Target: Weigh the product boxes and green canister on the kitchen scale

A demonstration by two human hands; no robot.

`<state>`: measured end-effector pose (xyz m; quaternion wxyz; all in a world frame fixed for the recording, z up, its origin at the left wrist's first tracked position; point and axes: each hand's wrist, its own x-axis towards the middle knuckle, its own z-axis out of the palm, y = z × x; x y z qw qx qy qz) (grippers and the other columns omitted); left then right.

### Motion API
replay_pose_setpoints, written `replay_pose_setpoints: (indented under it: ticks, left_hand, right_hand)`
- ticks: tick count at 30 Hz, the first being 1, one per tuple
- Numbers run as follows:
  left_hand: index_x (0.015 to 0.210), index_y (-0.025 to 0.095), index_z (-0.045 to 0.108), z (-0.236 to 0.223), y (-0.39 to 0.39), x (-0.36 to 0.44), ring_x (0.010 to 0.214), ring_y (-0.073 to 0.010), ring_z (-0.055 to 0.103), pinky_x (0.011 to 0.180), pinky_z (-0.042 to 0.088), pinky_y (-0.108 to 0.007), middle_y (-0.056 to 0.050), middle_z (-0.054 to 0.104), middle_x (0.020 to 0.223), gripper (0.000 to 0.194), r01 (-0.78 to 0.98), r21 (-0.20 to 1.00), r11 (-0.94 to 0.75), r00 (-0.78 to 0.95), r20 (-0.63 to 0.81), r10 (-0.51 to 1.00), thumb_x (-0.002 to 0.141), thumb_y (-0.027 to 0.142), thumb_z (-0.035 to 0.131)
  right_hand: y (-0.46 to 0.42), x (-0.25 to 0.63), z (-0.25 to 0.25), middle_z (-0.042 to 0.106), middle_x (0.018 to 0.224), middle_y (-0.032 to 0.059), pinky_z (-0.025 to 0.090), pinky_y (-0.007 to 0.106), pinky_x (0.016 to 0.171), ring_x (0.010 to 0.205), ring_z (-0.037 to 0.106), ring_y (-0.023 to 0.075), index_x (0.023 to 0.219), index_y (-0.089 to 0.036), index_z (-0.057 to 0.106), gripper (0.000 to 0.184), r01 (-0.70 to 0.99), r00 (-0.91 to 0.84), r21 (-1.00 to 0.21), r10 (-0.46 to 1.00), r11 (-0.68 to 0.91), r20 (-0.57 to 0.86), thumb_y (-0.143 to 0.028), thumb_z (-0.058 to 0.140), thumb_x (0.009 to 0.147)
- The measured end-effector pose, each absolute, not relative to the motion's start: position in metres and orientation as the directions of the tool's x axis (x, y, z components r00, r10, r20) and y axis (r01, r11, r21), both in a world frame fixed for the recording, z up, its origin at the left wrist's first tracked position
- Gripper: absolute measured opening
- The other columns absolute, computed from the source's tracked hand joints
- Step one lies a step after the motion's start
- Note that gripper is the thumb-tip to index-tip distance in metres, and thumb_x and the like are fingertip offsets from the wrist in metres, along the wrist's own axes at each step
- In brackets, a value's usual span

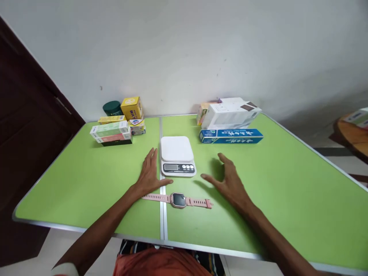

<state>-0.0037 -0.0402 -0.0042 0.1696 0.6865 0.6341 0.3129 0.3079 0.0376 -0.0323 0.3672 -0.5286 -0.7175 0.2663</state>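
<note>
A white kitchen scale (177,149) with a dark display strip lies on the green table (86,191), near its middle seam. Just left of the scale is my left hand (149,174), open, thumb stretched out below the scale's front edge. My right hand (225,182) is open to the right of the scale, thumb and fingers spread, nothing between them. In front of the scale a pink smartwatch (178,200) lies flat with its strap stretched out sideways. The left strap end is partly hidden by my left wrist.
At the back left stand several small cartons (112,132), a yellow box (132,109) and a dark green jar (112,108). White boxes (230,115) and a long blue toothpaste box (231,136) are at the back right. A wooden stool (352,132) stands beyond the right edge.
</note>
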Motion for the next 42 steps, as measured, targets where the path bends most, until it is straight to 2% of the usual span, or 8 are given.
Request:
replay_pose_setpoints:
  ticks: [6, 14, 19, 22, 25, 29, 33, 42]
  left_hand:
    - [0.167, 0.018, 0.014, -0.011, -0.03, -0.004, 0.161, -0.0406, 0.024, 0.13, 0.026, -0.06, -0.024, 0.024, 0.172, 0.117, 0.739, 0.662, -0.123, -0.032, 0.218, 0.975, 0.078, 0.049, 0.084]
    - [0.16, 0.014, 0.034, -0.014, 0.008, -0.024, 0.152, -0.0387, 0.041, 0.127, 0.032, -0.059, -0.023, 0.045, 0.161, 0.086, 0.754, 0.654, -0.065, -0.105, 0.218, 0.97, 0.087, 0.037, 0.074]
    - [0.16, 0.015, 0.034, -0.02, 0.015, -0.032, 0.153, -0.037, 0.041, 0.128, 0.033, -0.055, -0.022, 0.043, 0.162, 0.091, 0.722, 0.683, -0.109, -0.143, 0.302, 0.942, 0.085, 0.045, 0.076]
    - [0.162, 0.016, 0.03, -0.011, 0.015, -0.058, 0.157, -0.033, 0.034, 0.131, 0.029, -0.052, -0.022, 0.037, 0.166, 0.085, 0.762, 0.632, -0.142, -0.306, 0.545, 0.78, 0.092, 0.047, 0.069]
    - [0.163, 0.014, 0.026, 0.009, 0.013, -0.104, 0.163, -0.0323, 0.022, 0.134, 0.019, -0.052, -0.024, 0.027, 0.17, 0.082, 0.811, 0.584, -0.034, -0.514, 0.74, 0.434, 0.097, 0.049, 0.06]
    - [0.163, 0.003, 0.021, 0.024, 0.006, -0.169, 0.163, -0.0366, 0.018, 0.133, 0.015, -0.055, -0.031, 0.022, 0.17, 0.09, 0.679, 0.723, 0.126, -0.733, 0.657, 0.179, 0.097, 0.055, 0.053]
    - [0.162, 0.006, 0.026, 0.016, 0.005, -0.207, 0.162, -0.0373, 0.024, 0.132, 0.016, -0.056, -0.028, 0.031, 0.17, 0.086, 0.511, 0.842, 0.174, -0.843, 0.452, 0.291, 0.097, 0.058, 0.049]
    - [0.15, 0.014, 0.048, 0.023, 0.005, -0.218, 0.15, -0.033, 0.046, 0.126, 0.034, -0.046, -0.021, 0.052, 0.158, 0.072, 0.475, 0.875, 0.097, -0.83, 0.408, 0.38, 0.098, 0.064, 0.048]
  right_hand:
    - [0.059, 0.256, -0.054, 0.05, 0.155, 0.0304, 0.039, 0.069, 0.116, 0.143, 0.048, 0.0498, 0.159, -0.009, 0.037, 0.128, 0.649, -0.318, -0.6, 0.883, 0.468, 0.345, -0.097, 0.061, 0.07]
    - [0.107, 0.216, -0.049, 0.065, 0.14, 0.0249, 0.046, 0.062, 0.11, 0.131, 0.059, 0.0465, 0.144, -0.013, 0.054, 0.109, 0.656, -0.303, -0.593, 0.883, 0.467, 0.36, -0.093, 0.061, 0.07]
    - [0.12, 0.209, -0.052, 0.064, 0.14, 0.0271, 0.045, 0.066, 0.108, 0.131, 0.057, 0.0501, 0.144, -0.012, 0.055, 0.114, 0.622, -0.269, -0.63, 0.883, 0.465, 0.386, -0.095, 0.064, 0.066]
    - [0.108, 0.209, -0.046, 0.054, 0.15, 0.0305, 0.044, 0.066, 0.112, 0.141, 0.048, 0.0504, 0.152, -0.009, 0.047, 0.118, 0.601, -0.166, -0.647, 0.865, 0.469, 0.473, -0.089, 0.07, 0.069]
    - [0.09, 0.19, -0.022, 0.052, 0.153, 0.0261, 0.039, 0.064, 0.119, 0.145, 0.046, 0.0433, 0.155, -0.012, 0.046, 0.094, 0.512, -0.15, -0.595, 0.746, 0.62, 0.649, -0.073, 0.067, 0.087]
    - [0.078, 0.113, 0.014, 0.065, 0.142, 0.0185, 0.041, 0.06, 0.12, 0.137, 0.057, 0.0357, 0.143, -0.02, 0.06, 0.059, 0.266, -0.295, -0.629, 0.682, 0.731, 0.669, -0.059, 0.057, 0.099]
    - [0.087, 0.016, 0.03, 0.056, 0.155, 0.0198, 0.034, 0.061, 0.125, 0.147, 0.047, 0.0408, 0.149, -0.016, 0.056, 0.082, 0.108, -0.468, -0.841, 0.774, 0.53, 0.427, -0.074, 0.052, 0.092]
    - [0.086, -0.071, 0.026, 0.036, 0.168, 0.0269, 0.022, 0.056, 0.13, 0.158, 0.029, 0.0428, 0.159, 0.003, 0.037, 0.112, 0.116, -0.424, -0.898, 0.839, 0.424, 0.342, -0.086, 0.039, 0.091]
